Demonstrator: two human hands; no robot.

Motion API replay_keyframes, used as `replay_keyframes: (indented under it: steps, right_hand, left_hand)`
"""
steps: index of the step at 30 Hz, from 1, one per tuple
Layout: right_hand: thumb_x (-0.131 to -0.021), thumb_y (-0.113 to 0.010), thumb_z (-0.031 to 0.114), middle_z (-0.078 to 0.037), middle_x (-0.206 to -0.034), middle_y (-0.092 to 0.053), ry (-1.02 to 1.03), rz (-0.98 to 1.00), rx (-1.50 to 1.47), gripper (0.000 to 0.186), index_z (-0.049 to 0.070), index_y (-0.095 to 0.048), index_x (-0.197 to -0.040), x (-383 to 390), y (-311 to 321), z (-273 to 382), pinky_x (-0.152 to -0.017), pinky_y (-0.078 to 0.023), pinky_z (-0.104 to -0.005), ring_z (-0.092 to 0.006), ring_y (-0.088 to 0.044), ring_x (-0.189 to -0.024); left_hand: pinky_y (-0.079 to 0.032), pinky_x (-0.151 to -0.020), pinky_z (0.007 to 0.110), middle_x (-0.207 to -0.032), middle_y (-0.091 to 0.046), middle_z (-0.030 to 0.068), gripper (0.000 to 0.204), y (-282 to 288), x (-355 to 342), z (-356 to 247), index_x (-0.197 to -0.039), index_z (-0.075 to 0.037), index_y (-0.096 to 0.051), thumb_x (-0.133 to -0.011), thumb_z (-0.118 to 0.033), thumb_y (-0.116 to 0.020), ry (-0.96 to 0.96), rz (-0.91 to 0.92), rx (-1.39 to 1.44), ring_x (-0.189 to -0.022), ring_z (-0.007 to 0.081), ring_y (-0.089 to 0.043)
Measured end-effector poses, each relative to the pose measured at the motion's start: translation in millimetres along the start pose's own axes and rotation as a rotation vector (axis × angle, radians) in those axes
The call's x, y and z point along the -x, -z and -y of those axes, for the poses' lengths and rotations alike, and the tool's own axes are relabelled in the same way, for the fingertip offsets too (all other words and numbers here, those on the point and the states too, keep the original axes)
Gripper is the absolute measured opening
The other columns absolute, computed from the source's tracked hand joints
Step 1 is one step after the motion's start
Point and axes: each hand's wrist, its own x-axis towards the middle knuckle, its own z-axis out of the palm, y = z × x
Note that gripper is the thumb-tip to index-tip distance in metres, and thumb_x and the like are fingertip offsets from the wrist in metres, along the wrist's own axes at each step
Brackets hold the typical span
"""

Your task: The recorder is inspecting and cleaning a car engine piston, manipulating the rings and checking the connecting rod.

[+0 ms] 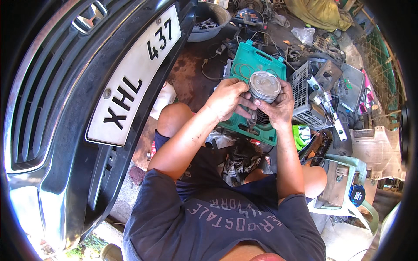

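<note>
I hold a metal piston [264,85], crown up, with its connecting rod [251,122] hanging below. My left hand [230,98] grips the piston's left side with thumb and forefinger, other fingers reaching round the rod. My right hand [278,106] wraps round its right side, thumb on the skirt. Directly beneath lies an open teal plastic case [246,52] with rings in its upper half; part of its lower half holds a dark coiled or ribbed item [264,116], partly hidden by my hands and the piston.
A dark car bumper with grille [30,95] fills the left. A grey basin [209,26] holds parts behind. At right are a grey crate [305,108] with metal parts, a bright green item [300,135], a pale plastic chair [361,209] and wire mesh [383,69].
</note>
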Motion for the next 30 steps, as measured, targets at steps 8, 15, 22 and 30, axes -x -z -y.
replay_keyframes:
  steps: [8,15,22,30]
  right_hand:
    - [-0.062,-0.077,-0.009,-0.015,-0.111,-0.056,0.026,0.003,0.039,0.069,-0.001,-0.037,-0.117,1,3,-3,-0.090,-0.048,-0.0335,-0.0196,-0.057,-0.103]
    - [-0.062,-0.077,-0.008,-0.014,-0.110,-0.057,-0.020,-0.005,-0.013,0.067,-0.002,-0.038,-0.117,-1,7,0,-0.090,-0.048,-0.0339,-0.0199,-0.058,-0.102]
    - [-0.066,-0.077,0.002,-0.013,-0.107,-0.059,-0.076,0.005,-0.190,0.060,-0.004,-0.044,-0.117,-2,6,5,-0.088,-0.049,-0.0325,-0.0202,-0.059,-0.100]
    - [-0.072,-0.074,0.011,-0.012,-0.109,-0.059,-0.161,-0.013,-0.311,0.057,-0.004,-0.046,-0.119,4,-6,10,-0.087,-0.048,-0.0329,-0.0198,-0.059,-0.098]
  left_hand:
    - [-0.057,-0.052,0.043,-0.078,-0.053,0.0067,0.019,-1,1,-2,-0.089,0.002,-0.052,-0.086,-0.016,-0.051,-0.042,-0.010,-0.014,-0.067,0.0283,-0.065]
    - [-0.055,-0.049,0.036,-0.082,-0.054,0.0069,0.026,4,-3,-2,-0.104,-0.001,-0.046,-0.086,-0.016,-0.057,-0.064,0.057,0.053,-0.067,0.0230,-0.064]
    - [-0.044,-0.066,0.025,-0.097,-0.056,0.0009,0.033,4,-13,11,-0.113,-0.006,-0.049,-0.089,-0.026,-0.060,-0.370,0.036,-0.303,-0.083,0.0081,-0.051]
    - [-0.050,-0.062,0.026,-0.104,-0.056,0.0102,0.073,-1,-14,37,-0.140,-0.007,-0.015,-0.089,-0.035,-0.058,-0.394,0.282,-0.101,-0.076,0.0155,-0.059]
